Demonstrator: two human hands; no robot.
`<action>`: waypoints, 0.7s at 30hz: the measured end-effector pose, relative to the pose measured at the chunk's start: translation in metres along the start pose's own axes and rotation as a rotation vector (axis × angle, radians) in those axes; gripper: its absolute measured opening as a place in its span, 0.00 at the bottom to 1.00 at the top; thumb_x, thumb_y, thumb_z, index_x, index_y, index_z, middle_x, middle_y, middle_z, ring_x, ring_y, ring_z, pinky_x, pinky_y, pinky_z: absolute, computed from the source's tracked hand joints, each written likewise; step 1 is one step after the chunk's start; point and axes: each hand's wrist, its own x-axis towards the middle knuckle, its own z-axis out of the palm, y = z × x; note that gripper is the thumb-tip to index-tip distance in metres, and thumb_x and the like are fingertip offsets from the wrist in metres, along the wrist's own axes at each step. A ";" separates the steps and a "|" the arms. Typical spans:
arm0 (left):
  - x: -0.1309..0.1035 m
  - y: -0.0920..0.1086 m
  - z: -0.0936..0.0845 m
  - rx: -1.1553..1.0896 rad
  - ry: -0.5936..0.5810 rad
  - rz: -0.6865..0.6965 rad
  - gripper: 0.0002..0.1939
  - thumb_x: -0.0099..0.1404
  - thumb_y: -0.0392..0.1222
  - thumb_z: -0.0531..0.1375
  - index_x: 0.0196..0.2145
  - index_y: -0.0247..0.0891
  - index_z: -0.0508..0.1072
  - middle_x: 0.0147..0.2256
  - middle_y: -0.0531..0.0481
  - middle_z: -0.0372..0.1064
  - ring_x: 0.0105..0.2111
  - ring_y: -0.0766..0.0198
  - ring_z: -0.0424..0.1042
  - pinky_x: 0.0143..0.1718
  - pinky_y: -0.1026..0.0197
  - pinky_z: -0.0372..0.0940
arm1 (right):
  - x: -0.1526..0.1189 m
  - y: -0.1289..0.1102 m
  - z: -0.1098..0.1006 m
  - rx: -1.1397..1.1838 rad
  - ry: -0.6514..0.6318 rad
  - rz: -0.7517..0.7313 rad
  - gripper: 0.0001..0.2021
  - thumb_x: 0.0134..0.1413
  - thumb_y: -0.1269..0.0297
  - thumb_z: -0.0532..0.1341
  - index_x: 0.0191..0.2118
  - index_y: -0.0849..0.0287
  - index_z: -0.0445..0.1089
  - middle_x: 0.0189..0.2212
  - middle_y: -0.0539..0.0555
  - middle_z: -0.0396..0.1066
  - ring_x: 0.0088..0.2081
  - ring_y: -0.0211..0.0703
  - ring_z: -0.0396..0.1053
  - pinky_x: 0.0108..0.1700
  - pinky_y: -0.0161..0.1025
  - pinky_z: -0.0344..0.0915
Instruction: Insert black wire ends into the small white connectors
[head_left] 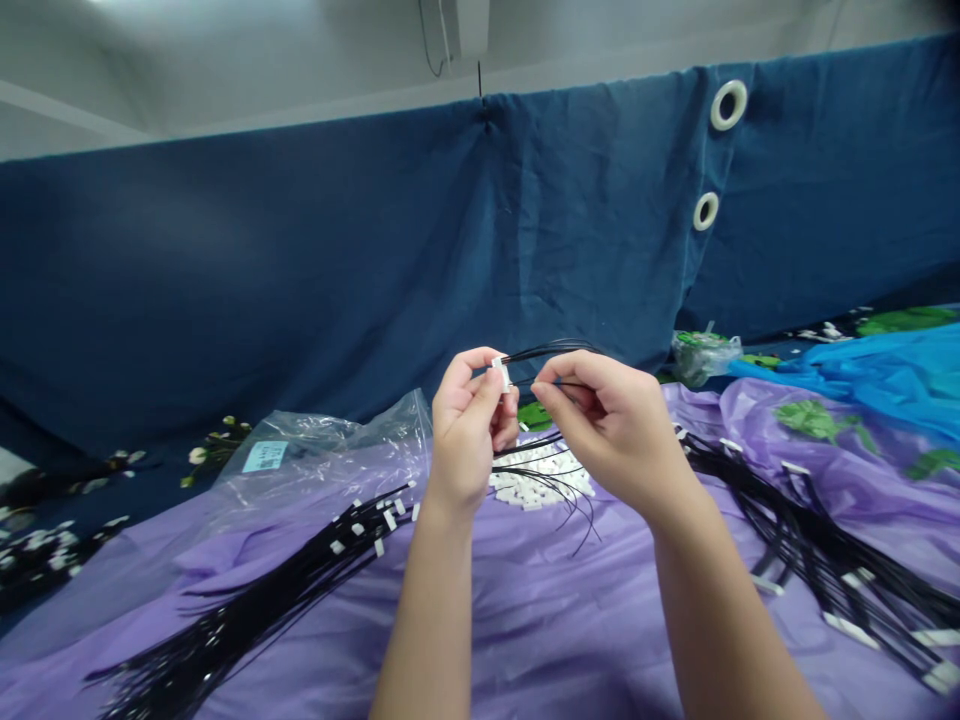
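My left hand (472,420) pinches a small white connector (501,375) between thumb and forefinger, above the middle of the purple sheet. Several thin black wires (559,346) run from the connector toward the right. Just right of it, the thumb and forefinger of my right hand (611,420) are pinched on a black wire near the connector. Below both hands lies a pile of small white connectors (536,475), with loose black wire ends over it.
A purple sheet (547,620) covers the work surface. Black wire bundles with white connectors lie left (277,590) and right (810,530). Behind are a clear plastic bag (330,450), a blue bag (885,370), green leaves (814,418) and a dark blue curtain (337,260).
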 end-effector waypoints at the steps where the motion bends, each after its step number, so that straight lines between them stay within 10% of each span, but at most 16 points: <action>1: 0.000 0.000 0.000 0.002 -0.006 0.008 0.08 0.65 0.45 0.59 0.39 0.41 0.65 0.22 0.59 0.60 0.13 0.78 0.52 0.15 0.72 0.47 | 0.000 -0.001 0.000 -0.012 0.004 -0.011 0.04 0.58 0.70 0.58 0.33 0.59 0.68 0.22 0.47 0.61 0.23 0.33 0.55 0.27 0.33 0.53; 21: 0.003 -0.003 0.000 0.001 0.044 -0.002 0.12 0.62 0.48 0.61 0.39 0.42 0.65 0.21 0.60 0.60 0.12 0.78 0.50 0.13 0.72 0.45 | -0.001 -0.002 0.007 -0.115 -0.004 -0.072 0.03 0.58 0.69 0.58 0.36 0.59 0.69 0.25 0.48 0.65 0.25 0.34 0.59 0.30 0.33 0.56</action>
